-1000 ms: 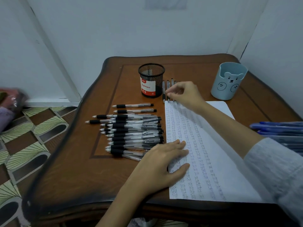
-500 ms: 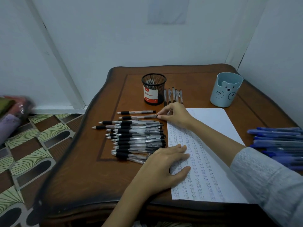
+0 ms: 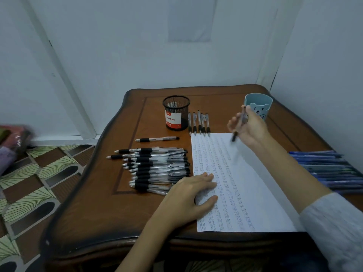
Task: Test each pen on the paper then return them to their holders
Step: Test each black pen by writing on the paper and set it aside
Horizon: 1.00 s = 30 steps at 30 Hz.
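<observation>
A white paper (image 3: 255, 183) with rows of scribbles lies on the brown table (image 3: 117, 213). My left hand (image 3: 188, 195) presses flat on its lower left edge. My right hand (image 3: 250, 127) is raised above the paper's top right corner and holds a black pen (image 3: 238, 126), tip pointing down. A pile of several black pens (image 3: 157, 165) lies left of the paper, with one single pen (image 3: 157, 139) above it. Several more black pens (image 3: 198, 122) lie in a row beside the black mesh holder (image 3: 176, 113). A blue bear holder (image 3: 258, 106) stands behind my right hand.
Several blue pens (image 3: 330, 169) lie at the table's right edge. Walls close in behind and to the right. A patterned tile floor (image 3: 35, 183) lies to the left, with a blurred coloured bundle (image 3: 11, 142) at the far left.
My right hand took a black pen from near the top of the left pile and lifted it up and right over the paper. My left hand stayed on the paper.
</observation>
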Each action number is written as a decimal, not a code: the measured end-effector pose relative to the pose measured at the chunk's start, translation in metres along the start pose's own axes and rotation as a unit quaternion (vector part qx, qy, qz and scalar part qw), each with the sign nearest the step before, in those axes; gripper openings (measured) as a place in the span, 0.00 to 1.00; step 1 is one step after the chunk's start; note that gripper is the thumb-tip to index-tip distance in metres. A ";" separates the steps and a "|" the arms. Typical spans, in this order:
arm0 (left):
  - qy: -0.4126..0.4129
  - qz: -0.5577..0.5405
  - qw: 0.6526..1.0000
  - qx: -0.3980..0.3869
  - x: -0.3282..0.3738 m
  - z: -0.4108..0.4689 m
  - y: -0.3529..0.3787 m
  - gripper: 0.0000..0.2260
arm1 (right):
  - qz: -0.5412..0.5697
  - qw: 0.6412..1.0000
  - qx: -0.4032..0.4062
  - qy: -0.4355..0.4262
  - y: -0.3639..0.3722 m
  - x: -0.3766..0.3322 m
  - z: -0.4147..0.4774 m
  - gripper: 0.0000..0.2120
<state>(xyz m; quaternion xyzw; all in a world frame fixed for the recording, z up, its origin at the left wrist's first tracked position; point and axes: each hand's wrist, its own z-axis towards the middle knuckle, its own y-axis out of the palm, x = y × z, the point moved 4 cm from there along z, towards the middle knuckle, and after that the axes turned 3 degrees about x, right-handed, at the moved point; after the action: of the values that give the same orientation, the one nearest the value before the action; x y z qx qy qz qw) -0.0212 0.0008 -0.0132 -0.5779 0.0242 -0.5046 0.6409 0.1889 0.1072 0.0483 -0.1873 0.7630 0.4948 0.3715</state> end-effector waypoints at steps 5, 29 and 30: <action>-0.002 -0.004 1.000 -0.008 0.000 0.000 0.000 0.20 | 0.068 0.994 -0.030 0.078 -0.029 -0.014 0.000 0.18; -0.012 0.002 1.000 -0.013 -0.001 -0.003 0.001 0.24 | -0.049 0.992 -0.033 0.109 -0.063 0.020 -0.022 0.15; -0.012 0.000 1.000 -0.013 -0.001 -0.003 0.001 0.24 | -0.083 0.991 -0.036 0.094 -0.064 0.020 -0.022 0.10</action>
<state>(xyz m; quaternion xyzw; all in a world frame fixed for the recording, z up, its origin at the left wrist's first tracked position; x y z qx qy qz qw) -0.0231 -0.0005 -0.0153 -0.5924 0.0233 -0.4969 0.6337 0.2089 0.0607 -0.0009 -0.3088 0.7582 0.4693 0.3309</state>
